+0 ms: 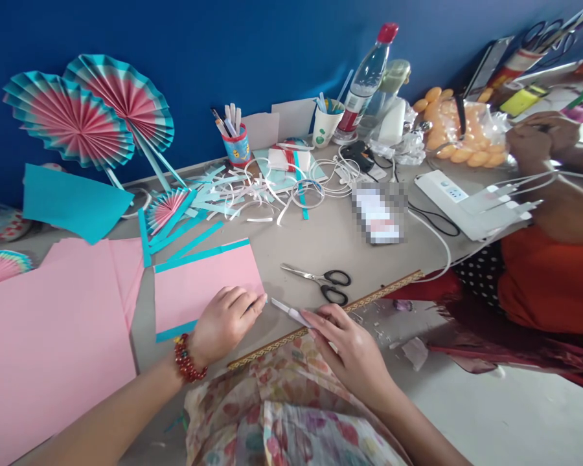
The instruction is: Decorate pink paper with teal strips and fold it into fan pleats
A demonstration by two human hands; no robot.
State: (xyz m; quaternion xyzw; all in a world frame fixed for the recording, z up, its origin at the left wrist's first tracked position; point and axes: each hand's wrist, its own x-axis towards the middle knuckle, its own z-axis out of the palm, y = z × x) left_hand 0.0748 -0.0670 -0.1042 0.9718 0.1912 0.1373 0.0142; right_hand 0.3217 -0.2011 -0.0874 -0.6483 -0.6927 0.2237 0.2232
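My left hand (229, 325), with a red bead bracelet at the wrist, rests over the right edge of a pink paper sheet (199, 285) bordered by turquoise strips at top and bottom. Its fingers are curled, thumb and forefinger pressed together; whatever they pinch is too small to make out. Between the fingers of my right hand (347, 343) is a slim white pen-like tool (289, 312), its thin end pointing towards my left hand. Black-handled scissors (320, 279) lie just beyond it on the grey table.
Large pink sheets (53, 349) and a turquoise sheet (72, 204) lie left, near folded paper fans (78, 120). Paper strips (243, 194) are heaped behind. A phone (377, 213), power strip (447, 191) with cables and a bottle (364, 84) stand right, beside another person's hands (539, 136).
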